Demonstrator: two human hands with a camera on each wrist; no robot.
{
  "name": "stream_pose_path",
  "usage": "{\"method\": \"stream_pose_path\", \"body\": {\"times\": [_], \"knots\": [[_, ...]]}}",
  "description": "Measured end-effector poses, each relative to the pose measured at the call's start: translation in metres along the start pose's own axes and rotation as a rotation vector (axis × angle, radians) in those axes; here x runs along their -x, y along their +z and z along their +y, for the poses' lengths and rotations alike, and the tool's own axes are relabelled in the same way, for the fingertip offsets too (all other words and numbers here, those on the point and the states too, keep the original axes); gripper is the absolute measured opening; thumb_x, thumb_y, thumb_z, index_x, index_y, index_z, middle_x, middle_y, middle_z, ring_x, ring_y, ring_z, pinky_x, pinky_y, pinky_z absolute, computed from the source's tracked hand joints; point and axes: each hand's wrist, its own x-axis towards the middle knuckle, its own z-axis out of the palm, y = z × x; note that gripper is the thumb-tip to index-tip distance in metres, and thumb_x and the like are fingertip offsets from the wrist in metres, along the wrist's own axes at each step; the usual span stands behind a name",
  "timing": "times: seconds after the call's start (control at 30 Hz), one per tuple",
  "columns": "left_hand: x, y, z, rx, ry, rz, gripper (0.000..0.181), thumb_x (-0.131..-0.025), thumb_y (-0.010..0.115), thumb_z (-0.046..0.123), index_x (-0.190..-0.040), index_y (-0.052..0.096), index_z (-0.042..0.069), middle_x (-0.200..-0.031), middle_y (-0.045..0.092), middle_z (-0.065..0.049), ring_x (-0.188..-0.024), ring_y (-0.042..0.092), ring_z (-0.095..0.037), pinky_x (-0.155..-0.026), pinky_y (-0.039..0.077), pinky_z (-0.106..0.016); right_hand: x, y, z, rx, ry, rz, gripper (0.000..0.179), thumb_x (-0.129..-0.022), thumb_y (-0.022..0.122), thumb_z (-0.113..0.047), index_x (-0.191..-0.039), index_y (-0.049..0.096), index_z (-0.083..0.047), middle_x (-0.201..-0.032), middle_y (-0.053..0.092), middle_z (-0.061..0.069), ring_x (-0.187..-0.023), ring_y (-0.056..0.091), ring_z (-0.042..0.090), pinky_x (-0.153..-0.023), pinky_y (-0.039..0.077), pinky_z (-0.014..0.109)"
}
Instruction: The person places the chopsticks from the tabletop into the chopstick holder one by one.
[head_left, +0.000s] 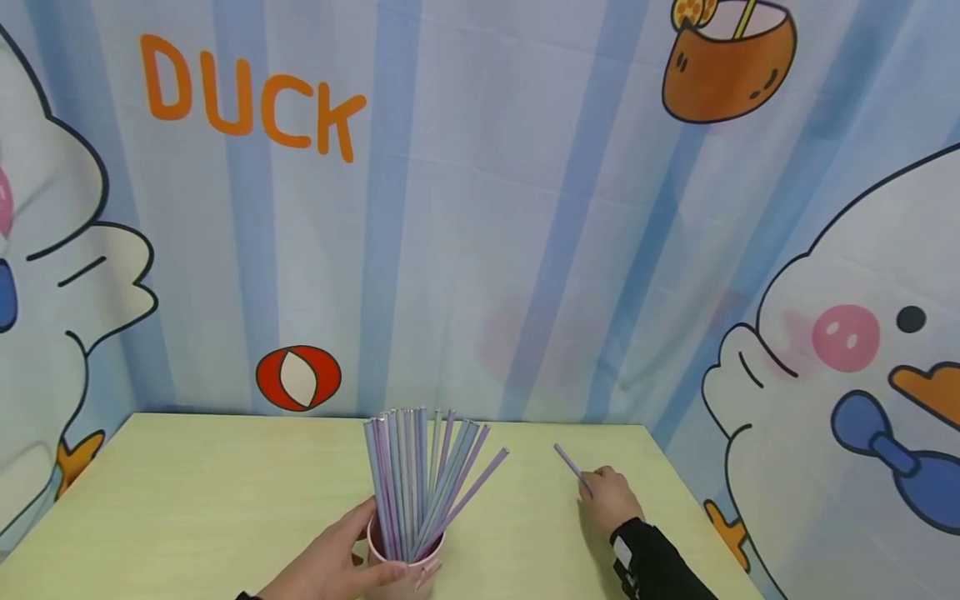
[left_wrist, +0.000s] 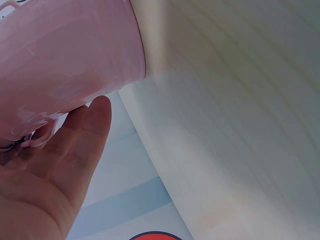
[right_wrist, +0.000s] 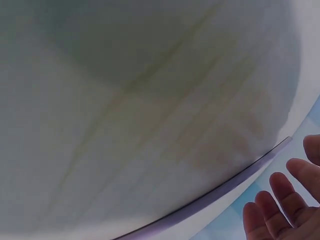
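My left hand (head_left: 341, 554) wraps round a pink cup (head_left: 375, 546) near the table's front. Its fingers show against the glossy pink cup wall (left_wrist: 75, 65) in the left wrist view. Blue, purple and pale green straws (head_left: 420, 483) stand in the cup, several leaning right. My right hand (head_left: 609, 500) is low over the table to the right, beside a single purple straw (head_left: 567, 461). In the right wrist view, the loosely bent fingers (right_wrist: 280, 200) show a gap from the purple straw (right_wrist: 215, 195), whose lower end runs out of frame.
The pale yellow table (head_left: 225, 483) ends at a blue striped curtain (head_left: 465, 250) behind. Printed ducks flank both sides. A black sleeve (head_left: 660, 562) covers the right forearm.
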Motion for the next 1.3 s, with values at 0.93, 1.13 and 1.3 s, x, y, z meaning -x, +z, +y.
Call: {"method": "stream_pose_path", "body": {"times": [0.93, 1.13, 1.3], "knots": [[-0.002, 0.001, 0.001, -0.003, -0.023, -0.003, 0.077, -0.073, 0.066, 0.052, -0.137, 0.030, 0.025, -0.121, 0.048, 0.001, -0.103, 0.045, -0.022, -0.075, 0.046, -0.040, -0.002, -0.004, -0.006, 0.005, 0.016, -0.107, 0.009, -0.073, 0.071, -0.016, -0.082, 0.069, -0.014, -0.077, 0.054, -0.003, -0.068, 0.053, 0.015, -0.061, 0.044, 0.030], [-0.002, 0.001, 0.000, 0.010, -0.017, -0.008, 0.076, -0.074, 0.066, 0.051, -0.136, 0.030, 0.026, -0.121, 0.048, 0.000, -0.103, 0.045, -0.022, -0.075, 0.046, -0.040, -0.002, -0.002, -0.008, -0.048, 0.015, -0.139, 0.004, -0.073, 0.071, -0.016, -0.076, 0.067, -0.016, -0.070, 0.056, -0.007, -0.062, 0.052, 0.011, -0.056, 0.043, 0.027], [-0.002, 0.000, -0.001, 0.022, -0.001, -0.009, 0.075, -0.075, 0.066, 0.050, -0.136, 0.030, 0.026, -0.120, 0.048, 0.000, -0.102, 0.045, -0.023, -0.074, 0.046, -0.038, -0.004, 0.005, -0.008, -0.057, -0.041, -0.129, 0.008, -0.074, 0.070, -0.013, -0.072, 0.063, -0.017, -0.066, 0.052, -0.009, -0.058, 0.048, 0.008, -0.054, 0.041, 0.028]]}}
